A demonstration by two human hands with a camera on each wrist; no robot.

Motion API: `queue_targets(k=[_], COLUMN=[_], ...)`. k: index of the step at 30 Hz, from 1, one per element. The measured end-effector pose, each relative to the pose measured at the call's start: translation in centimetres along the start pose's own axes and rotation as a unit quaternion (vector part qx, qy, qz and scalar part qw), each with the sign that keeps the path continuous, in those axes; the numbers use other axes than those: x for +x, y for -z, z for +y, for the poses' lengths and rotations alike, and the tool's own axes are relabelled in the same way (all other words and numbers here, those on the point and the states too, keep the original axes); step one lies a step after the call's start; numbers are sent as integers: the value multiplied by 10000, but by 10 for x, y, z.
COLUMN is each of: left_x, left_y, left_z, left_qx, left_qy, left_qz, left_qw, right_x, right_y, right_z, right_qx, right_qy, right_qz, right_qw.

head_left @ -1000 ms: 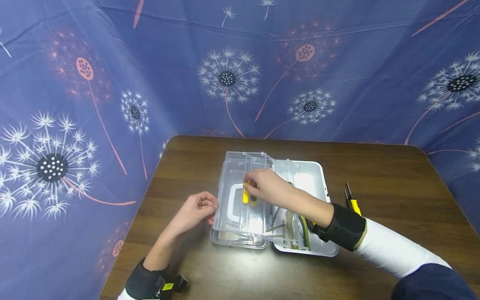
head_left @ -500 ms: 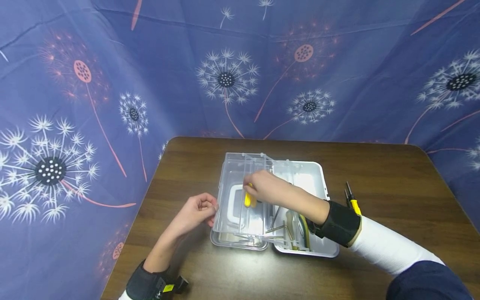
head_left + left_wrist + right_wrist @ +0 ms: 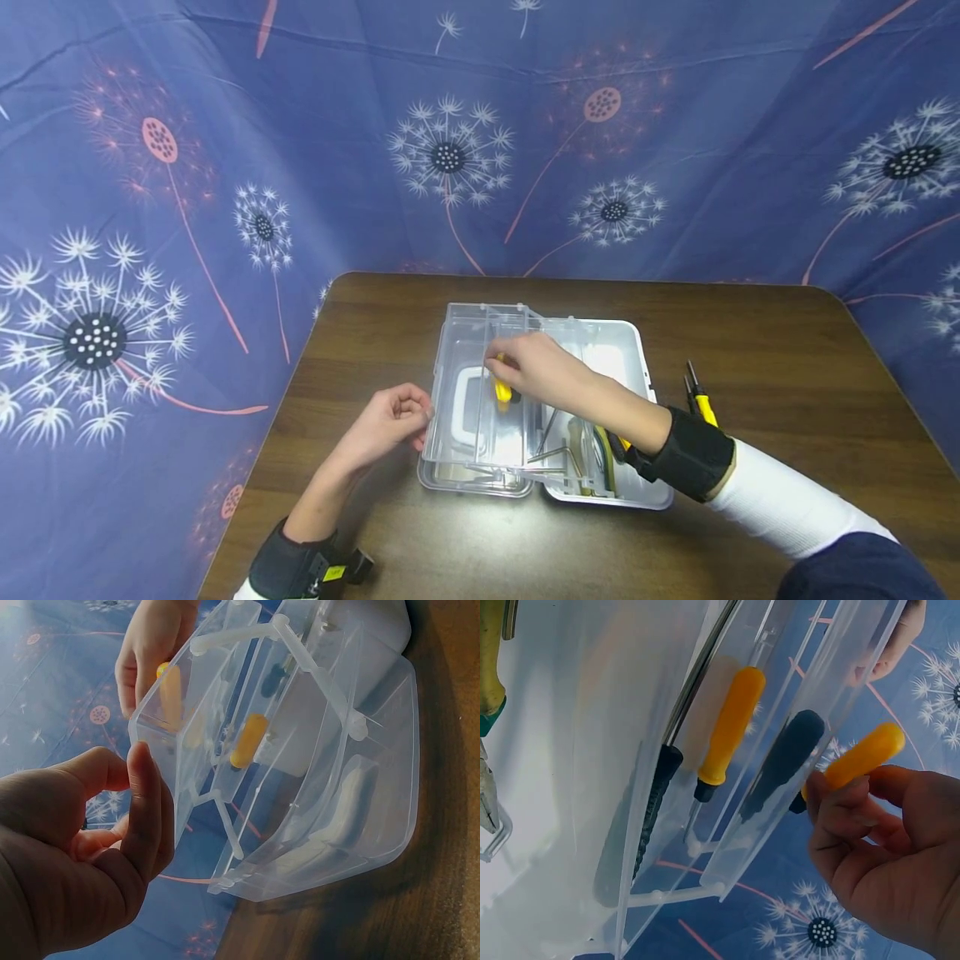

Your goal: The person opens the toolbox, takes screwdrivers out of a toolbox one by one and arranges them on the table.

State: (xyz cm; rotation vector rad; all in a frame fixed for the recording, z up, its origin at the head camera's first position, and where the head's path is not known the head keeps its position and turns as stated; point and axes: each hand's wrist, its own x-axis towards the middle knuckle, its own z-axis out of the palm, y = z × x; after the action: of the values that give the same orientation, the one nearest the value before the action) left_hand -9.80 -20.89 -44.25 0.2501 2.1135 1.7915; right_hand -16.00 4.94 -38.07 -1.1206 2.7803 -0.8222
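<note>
In my right hand (image 3: 889, 847) I pinch a screwdriver by its yellow handle (image 3: 866, 756), above a clear fold-out tray (image 3: 450, 400). The screwdriver's tip is hidden behind the tray wall. Inside the tray compartments lie another yellow-handled screwdriver (image 3: 731, 724), a dark handle (image 3: 784, 761) and a black ribbed handle (image 3: 656, 799). The tray stands over the open lid side of a white toolbox (image 3: 633, 350). At the tray's left edge, my left hand (image 3: 393, 417) has curled fingers on the rim; in the left wrist view the fingertips meet its corner.
The toolbox base holds hex keys (image 3: 573, 458) and pliers (image 3: 487, 799). Right of the box, yellow-handled tools with dark shafts (image 3: 703, 404) lie on the wooden table (image 3: 795, 375). A blue dandelion-print cloth (image 3: 337, 100) hangs behind the table.
The yellow screwdriver handle in my right hand has shifted slightly right and changed its tilt over the tray. My left hand stays at the tray edge.
</note>
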Motion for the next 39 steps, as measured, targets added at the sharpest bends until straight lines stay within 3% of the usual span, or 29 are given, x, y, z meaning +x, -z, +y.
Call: queue_targets(k=[14,23,31,39], left_x=[0,-1,0,0], left_y=[0,1,1,2], left_z=[1,2,1,0], left_qx=[-8,119,151,150], left_qy=[4,-98,-152,-181], left_qz=[-7,-6,-55,-53], left_qw=[10000,9999,9998,9997], right_x=[-30,-58,-88,-117], right_y=[20,33,41,44], right_z=[11,30,52,76], right_qx=[32,114,-76,-312], right_qy=[-511,-792,-1029,-1667], right_qz=[162,88,453,586], right_qw=[9986,9968,9936,9838])
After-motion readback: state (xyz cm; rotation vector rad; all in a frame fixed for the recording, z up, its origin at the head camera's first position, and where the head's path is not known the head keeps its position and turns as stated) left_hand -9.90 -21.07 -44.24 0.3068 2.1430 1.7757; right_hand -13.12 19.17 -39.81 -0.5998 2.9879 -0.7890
